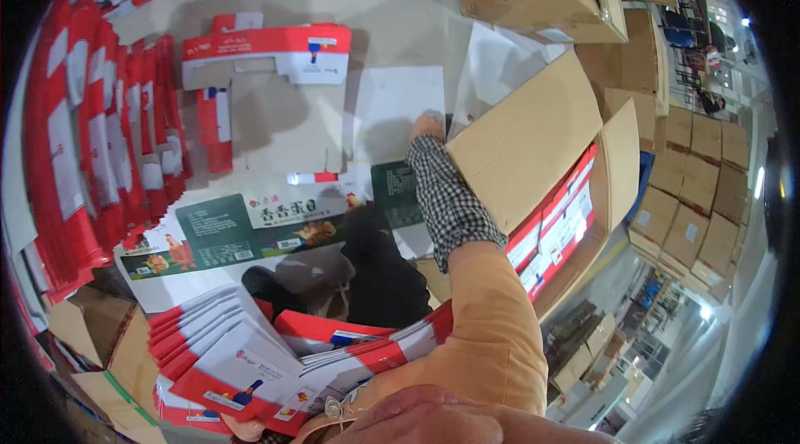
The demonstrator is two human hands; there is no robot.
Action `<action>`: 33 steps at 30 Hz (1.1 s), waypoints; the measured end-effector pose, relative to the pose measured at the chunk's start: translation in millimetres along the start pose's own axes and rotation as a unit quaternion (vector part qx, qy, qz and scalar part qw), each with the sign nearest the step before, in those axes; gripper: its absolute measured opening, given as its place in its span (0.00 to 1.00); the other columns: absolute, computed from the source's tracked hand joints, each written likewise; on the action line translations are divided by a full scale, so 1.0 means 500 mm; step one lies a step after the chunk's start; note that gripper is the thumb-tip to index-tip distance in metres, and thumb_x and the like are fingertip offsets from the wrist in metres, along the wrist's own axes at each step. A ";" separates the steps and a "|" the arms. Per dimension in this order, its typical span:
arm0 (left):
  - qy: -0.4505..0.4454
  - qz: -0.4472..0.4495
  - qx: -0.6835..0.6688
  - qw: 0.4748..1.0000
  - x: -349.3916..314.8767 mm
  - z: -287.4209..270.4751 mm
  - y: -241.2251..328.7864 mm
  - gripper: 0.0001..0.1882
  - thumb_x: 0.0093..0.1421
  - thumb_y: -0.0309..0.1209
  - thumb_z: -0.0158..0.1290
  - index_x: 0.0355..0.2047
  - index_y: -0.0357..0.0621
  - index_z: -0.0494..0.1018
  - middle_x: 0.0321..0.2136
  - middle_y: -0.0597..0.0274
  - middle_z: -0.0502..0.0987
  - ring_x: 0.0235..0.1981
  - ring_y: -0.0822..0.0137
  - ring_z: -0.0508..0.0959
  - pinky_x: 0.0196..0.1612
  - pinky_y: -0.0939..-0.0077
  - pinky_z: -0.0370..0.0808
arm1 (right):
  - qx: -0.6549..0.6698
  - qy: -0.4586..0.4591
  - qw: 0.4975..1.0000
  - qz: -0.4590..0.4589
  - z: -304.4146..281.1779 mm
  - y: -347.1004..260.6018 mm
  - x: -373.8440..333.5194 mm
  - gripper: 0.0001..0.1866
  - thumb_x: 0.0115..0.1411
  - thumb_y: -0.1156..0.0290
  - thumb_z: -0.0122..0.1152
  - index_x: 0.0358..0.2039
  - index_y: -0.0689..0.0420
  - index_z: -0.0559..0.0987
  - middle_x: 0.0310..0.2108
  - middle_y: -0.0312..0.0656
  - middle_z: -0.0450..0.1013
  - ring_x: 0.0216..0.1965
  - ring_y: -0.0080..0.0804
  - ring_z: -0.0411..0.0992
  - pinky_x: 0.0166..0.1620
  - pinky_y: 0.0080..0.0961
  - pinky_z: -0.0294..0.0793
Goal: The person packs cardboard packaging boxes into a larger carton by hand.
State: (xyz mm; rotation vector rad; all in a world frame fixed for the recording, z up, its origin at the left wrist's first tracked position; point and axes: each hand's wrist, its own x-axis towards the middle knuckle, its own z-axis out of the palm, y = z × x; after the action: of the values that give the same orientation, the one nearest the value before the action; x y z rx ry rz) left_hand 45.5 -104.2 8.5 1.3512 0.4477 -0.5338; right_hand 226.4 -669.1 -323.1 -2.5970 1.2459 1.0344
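Stack of flat red-and-white printed cardboard cartons [250, 361], fanned, lies at 12 o'clock from nearer left hand [244, 428], which grips lower edge; long axis curves from 11 to 2. Right hand [427, 126], well apart, has stack at 7 o'clock; cannot tell its grip. Brown cardboard box flap [525, 144] bounds 3 o'clock; white flat sheet [392, 90] extends toward 10.

Left hand [244, 428] mostly hidden by flat cartons [250, 361]; grip unclear.
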 end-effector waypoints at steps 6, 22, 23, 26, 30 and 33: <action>0.057 -0.038 -0.089 0.994 0.053 0.121 0.071 0.59 0.34 0.35 0.70 0.63 0.35 0.47 0.53 0.51 0.66 0.53 0.54 0.70 0.55 0.59 0.68 | 0.199 0.066 0.964 -0.163 -0.038 -0.070 -0.105 0.09 0.51 0.69 0.59 0.28 0.63 0.77 0.32 0.51 0.76 0.36 0.38 0.77 0.36 0.34 0.78; -0.229 0.129 -0.126 0.957 0.087 0.224 0.145 0.44 0.42 0.19 0.58 0.61 0.35 0.53 0.52 0.58 0.67 0.54 0.66 0.67 0.59 0.70 0.62 | 0.375 -0.137 0.737 -0.545 -0.492 -0.152 -0.772 0.02 0.54 0.75 0.53 0.29 0.58 0.72 0.25 0.36 0.71 0.31 0.19 0.69 0.36 0.18 0.68; -0.189 0.142 -0.107 0.966 0.037 0.208 0.140 0.44 0.45 0.24 0.62 0.61 0.35 0.53 0.52 0.59 0.68 0.53 0.66 0.68 0.57 0.70 0.64 | 0.361 -0.125 0.724 -0.575 -0.458 -0.168 -0.820 0.03 0.55 0.74 0.54 0.30 0.57 0.73 0.26 0.34 0.70 0.32 0.19 0.68 0.38 0.18 0.67; -0.196 0.236 -0.036 0.951 0.051 0.225 0.156 0.40 0.46 0.32 0.64 0.59 0.37 0.59 0.48 0.58 0.72 0.49 0.68 0.70 0.55 0.70 0.66 | 0.396 -0.143 0.709 -0.566 -0.424 -0.144 -0.799 0.06 0.56 0.68 0.56 0.30 0.58 0.74 0.27 0.34 0.70 0.32 0.20 0.66 0.36 0.21 0.67; -0.227 0.276 -0.029 0.933 0.088 0.221 0.091 0.36 0.49 0.30 0.59 0.58 0.37 0.60 0.49 0.61 0.72 0.49 0.70 0.69 0.54 0.71 0.66 | 0.459 -0.146 0.706 -0.519 -0.494 -0.144 -0.803 0.01 0.53 0.75 0.51 0.27 0.58 0.71 0.23 0.37 0.69 0.25 0.25 0.68 0.31 0.22 0.69; -0.304 0.240 -0.177 0.905 0.073 0.235 0.103 0.40 0.42 0.28 0.63 0.56 0.37 0.60 0.48 0.59 0.72 0.50 0.69 0.69 0.54 0.72 0.66 | 0.340 -0.197 0.695 -0.602 -0.513 -0.132 -0.757 0.03 0.56 0.73 0.51 0.26 0.57 0.71 0.23 0.35 0.70 0.24 0.22 0.67 0.29 0.20 0.68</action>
State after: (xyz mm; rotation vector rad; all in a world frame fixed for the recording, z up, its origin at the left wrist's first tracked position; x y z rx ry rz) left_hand 105.3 -217.2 47.0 0.8340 -0.2935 -0.4070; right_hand 245.1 -462.8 89.5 -1.7468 -0.2815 0.5541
